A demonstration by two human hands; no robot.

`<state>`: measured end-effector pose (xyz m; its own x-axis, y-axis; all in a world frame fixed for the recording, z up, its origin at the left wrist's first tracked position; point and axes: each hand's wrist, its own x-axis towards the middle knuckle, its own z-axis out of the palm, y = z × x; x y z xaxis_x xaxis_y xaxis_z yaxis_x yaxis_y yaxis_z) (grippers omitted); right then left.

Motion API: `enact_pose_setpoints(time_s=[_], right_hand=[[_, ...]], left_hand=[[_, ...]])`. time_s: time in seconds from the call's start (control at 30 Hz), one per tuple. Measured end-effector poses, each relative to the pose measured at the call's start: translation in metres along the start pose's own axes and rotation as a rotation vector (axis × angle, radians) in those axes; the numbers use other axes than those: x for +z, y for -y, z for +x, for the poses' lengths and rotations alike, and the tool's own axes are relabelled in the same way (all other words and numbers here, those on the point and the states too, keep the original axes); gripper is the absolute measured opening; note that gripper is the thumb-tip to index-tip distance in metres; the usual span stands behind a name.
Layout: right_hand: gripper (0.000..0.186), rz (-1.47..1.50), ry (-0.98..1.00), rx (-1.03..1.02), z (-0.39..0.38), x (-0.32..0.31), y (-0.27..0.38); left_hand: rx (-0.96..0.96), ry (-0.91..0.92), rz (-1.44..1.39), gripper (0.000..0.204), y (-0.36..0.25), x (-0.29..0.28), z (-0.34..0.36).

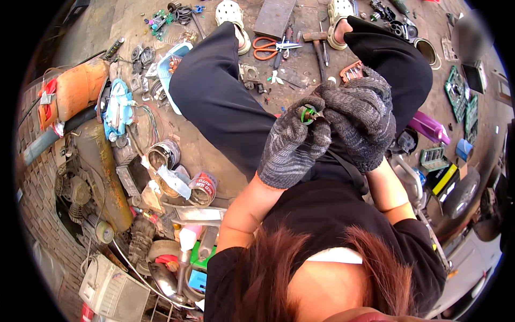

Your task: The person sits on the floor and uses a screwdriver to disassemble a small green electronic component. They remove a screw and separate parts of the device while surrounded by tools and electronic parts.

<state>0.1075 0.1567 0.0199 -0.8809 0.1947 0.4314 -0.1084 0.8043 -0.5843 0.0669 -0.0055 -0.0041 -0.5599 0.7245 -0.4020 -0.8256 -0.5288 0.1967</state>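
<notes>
Both my hands wear dark grey knitted gloves and meet above my lap. My left hand (294, 144) is closed, its thumb and fingers pinching a small round part with a green ring (308, 114) and a copper-coloured middle. Close against it on the right, my right hand (358, 115) has its fingers curled together, with the tips by the part. Whatever those fingers hold is hidden by the glove. Beyond my hands on the ground lie orange-handled scissors (266, 48), a screwdriver (285, 49) and a hammer (317, 47).
A light blue tray (167, 80) stands left of my leg. Further left are open tin cans (164, 154), an orange cylinder (80, 91) and a rusty cylinder (104, 172). On the right lie a purple bottle (429, 129), green tool cases (456, 94) and a tyre (462, 193).
</notes>
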Motion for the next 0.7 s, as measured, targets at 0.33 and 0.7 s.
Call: enact_pose_setpoints(time_s=[0.33, 0.7], right_hand=[[0.051, 0.553, -0.286, 0.517, -0.002, 0.057, -0.075], [0.040, 0.045, 0.541, 1.271, -0.142, 0.243, -0.256]], left_hand=[[0.241, 0.064, -0.211, 0.033, -0.062, -0.029, 0.055], [0.430, 0.003, -0.189, 0.029, -0.140, -0.045, 0.137]])
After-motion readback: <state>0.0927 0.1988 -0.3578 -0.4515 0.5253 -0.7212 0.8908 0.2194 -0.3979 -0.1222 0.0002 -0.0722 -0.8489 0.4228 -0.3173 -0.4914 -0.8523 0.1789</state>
